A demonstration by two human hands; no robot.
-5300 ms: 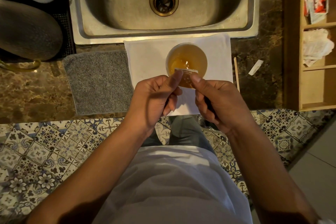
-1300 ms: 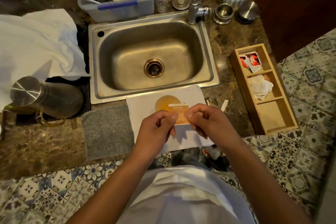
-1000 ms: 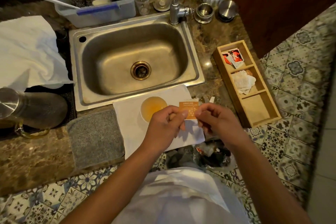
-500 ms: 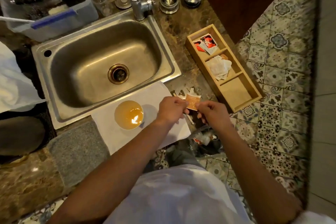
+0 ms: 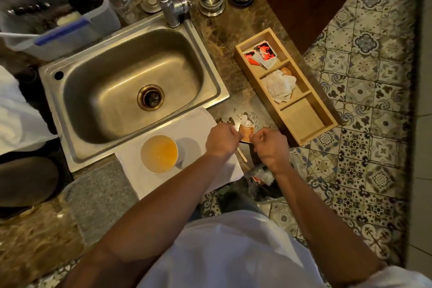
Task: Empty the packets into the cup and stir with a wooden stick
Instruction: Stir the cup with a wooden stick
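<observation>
Both hands meet over the marble counter to the right of the cup (image 5: 159,154), which stands on a white napkin (image 5: 131,156) just in front of the steel sink (image 5: 131,82) and holds an amber liquid. The left hand (image 5: 222,139) and the right hand (image 5: 268,145) are curled into loose fists, and their fingertips pinch opposite edges of a small orange packet (image 5: 246,130), held upright between them above the counter rather than over the cup. A torn white scrap (image 5: 250,118) lies on the counter just beyond the packet. The wooden stick (image 5: 242,155) lies flat at the right edge of the napkin, partly hidden under the left hand and touched by neither hand. Further right, a wooden three-part tray (image 5: 304,121) holds red-and-white packets (image 5: 261,54) in its far compartment and crumpled white packets (image 5: 279,85) in the middle one. A tap (image 5: 173,4) stands behind the sink.
</observation>
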